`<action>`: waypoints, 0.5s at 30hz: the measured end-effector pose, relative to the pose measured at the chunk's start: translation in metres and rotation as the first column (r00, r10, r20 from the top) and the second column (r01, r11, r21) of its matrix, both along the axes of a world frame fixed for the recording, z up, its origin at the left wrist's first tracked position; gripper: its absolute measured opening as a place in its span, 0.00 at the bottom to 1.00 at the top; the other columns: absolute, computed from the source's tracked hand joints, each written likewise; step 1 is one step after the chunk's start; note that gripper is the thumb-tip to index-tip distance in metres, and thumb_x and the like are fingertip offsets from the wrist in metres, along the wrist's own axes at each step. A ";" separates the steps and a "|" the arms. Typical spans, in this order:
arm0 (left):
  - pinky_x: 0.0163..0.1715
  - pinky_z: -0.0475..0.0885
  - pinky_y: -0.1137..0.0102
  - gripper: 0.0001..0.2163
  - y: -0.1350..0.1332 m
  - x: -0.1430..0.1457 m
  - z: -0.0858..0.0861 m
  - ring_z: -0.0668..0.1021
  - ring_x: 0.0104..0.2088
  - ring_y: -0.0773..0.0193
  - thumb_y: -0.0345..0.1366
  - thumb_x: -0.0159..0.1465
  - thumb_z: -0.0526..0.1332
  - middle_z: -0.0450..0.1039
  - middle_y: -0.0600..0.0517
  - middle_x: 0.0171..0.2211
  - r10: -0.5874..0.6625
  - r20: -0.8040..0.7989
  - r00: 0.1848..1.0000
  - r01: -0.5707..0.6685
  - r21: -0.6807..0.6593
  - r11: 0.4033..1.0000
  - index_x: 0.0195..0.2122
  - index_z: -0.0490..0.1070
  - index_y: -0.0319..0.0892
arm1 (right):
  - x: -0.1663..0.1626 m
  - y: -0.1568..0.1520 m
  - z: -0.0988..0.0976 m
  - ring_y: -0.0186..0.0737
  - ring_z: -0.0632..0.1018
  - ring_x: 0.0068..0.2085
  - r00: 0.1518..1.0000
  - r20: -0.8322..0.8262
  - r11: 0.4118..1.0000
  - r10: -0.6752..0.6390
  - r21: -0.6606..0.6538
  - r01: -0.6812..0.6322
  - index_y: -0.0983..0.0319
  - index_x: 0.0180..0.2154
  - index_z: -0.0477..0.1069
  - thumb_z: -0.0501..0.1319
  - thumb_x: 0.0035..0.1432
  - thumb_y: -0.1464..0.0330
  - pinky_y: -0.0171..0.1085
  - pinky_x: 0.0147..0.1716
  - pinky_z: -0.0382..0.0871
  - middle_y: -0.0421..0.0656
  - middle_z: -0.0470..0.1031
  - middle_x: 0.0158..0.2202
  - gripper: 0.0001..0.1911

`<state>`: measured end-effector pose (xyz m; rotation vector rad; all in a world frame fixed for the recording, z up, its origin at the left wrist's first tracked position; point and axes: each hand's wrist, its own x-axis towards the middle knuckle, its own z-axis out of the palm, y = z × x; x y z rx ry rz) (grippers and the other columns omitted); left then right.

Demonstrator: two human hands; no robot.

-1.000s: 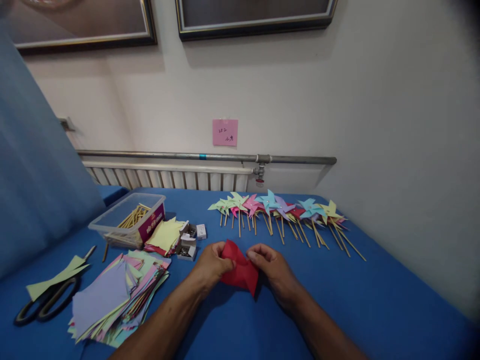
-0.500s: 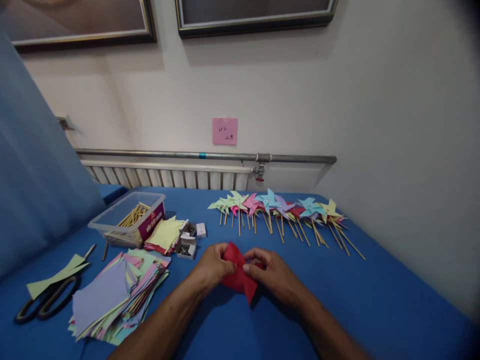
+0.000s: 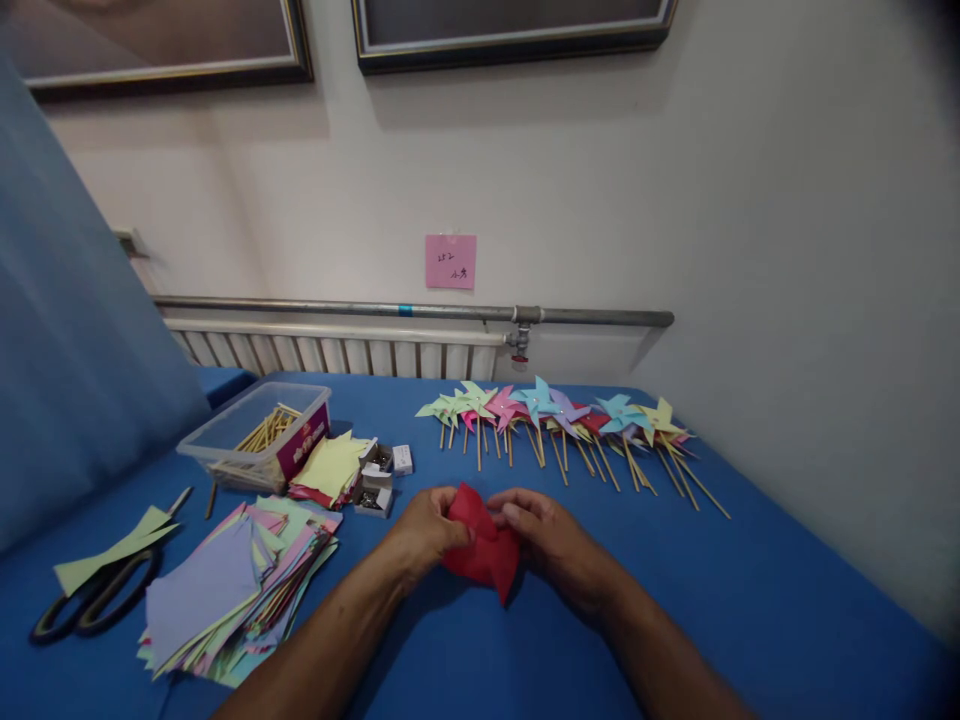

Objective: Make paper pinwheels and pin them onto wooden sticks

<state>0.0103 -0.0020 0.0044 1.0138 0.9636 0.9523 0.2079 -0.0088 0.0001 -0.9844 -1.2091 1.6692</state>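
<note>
A folded piece of red paper point(image 3: 484, 550) is held between both hands just above the blue table point(image 3: 750, 600). My left hand point(image 3: 424, 530) pinches its left side with closed fingers. My right hand point(image 3: 551, 540) grips its right side, fingers curled over the top edge. A row of finished paper pinwheels point(image 3: 559, 415) on wooden sticks lies behind the hands, toward the wall.
A stack of coloured paper squares point(image 3: 232, 585) lies at the left, with black scissors point(image 3: 90, 600) and green scraps beyond it. A clear tub of wooden sticks point(image 3: 259, 435), yellow cut paper point(image 3: 330, 470) and small boxes of pins point(image 3: 375, 480) sit behind. A radiator runs along the wall.
My right hand has shifted slightly along the red paper, its fingers moving in toward the middle and then curling over the top; the paper has been folded tighter. My left hand has stayed put.
</note>
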 end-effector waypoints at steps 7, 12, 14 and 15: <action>0.24 0.65 0.75 0.11 0.001 -0.002 0.002 0.71 0.21 0.70 0.30 0.39 0.69 0.75 0.55 0.21 0.036 0.035 0.999 -0.037 0.024 0.999 0.26 0.73 0.39 | -0.002 0.005 -0.006 0.51 0.82 0.45 0.979 0.183 0.979 -0.096 0.194 0.060 0.59 0.47 0.80 0.79 0.47 0.58 0.49 0.50 0.75 0.48 0.84 0.45 0.26; 0.23 0.64 0.76 0.11 0.000 -0.002 0.003 0.70 0.20 0.71 0.30 0.40 0.66 0.73 0.57 0.21 0.011 -0.001 1.000 -0.011 0.032 0.999 0.27 0.73 0.40 | -0.005 -0.002 0.003 0.57 0.80 0.56 0.909 0.361 0.910 -0.208 0.413 0.043 0.56 0.55 0.79 0.72 0.55 0.63 0.55 0.59 0.69 0.50 0.82 0.56 0.25; 0.23 0.64 0.76 0.11 -0.001 -0.001 0.002 0.70 0.20 0.71 0.30 0.41 0.66 0.73 0.57 0.22 0.004 -0.005 1.000 -0.004 0.039 0.999 0.28 0.73 0.40 | -0.008 -0.005 0.004 0.55 0.81 0.52 0.929 0.342 0.922 -0.144 0.387 0.000 0.58 0.53 0.80 0.70 0.58 0.64 0.52 0.54 0.72 0.48 0.84 0.51 0.20; 0.23 0.64 0.76 0.11 -0.001 -0.001 0.002 0.70 0.20 0.71 0.30 0.41 0.66 0.73 0.57 0.22 0.003 -0.008 1.000 -0.003 0.040 0.999 0.28 0.73 0.40 | -0.009 -0.006 0.004 0.52 0.82 0.48 0.939 0.328 0.931 -0.107 0.363 -0.021 0.59 0.50 0.81 0.69 0.59 0.65 0.49 0.50 0.74 0.47 0.85 0.47 0.17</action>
